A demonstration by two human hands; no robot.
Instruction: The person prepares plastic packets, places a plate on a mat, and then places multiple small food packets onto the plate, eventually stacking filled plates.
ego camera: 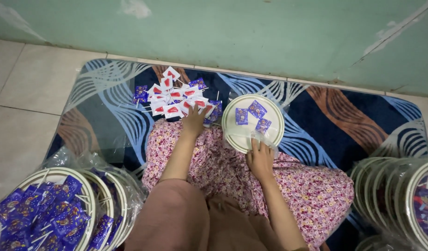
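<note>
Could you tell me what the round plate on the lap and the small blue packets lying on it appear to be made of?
The round plate looks like thin cream paper or card with a ringed rim, matte; a clear, shiny plastic film crinkles at its near edge under the right hand. The blue packets look like glossy printed plastic wrappers, judging by their sheen; what they hold cannot be seen.

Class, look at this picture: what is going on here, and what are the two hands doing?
A person sits on a patterned mat. The left hand reaches into a loose pile of small wrapped lollipops, red-and-white and blue. The right hand rests on the near edge of a round plate holding three blue-wrapped ones. Stacks of similar plates in clear plastic stand on both sides.
</note>
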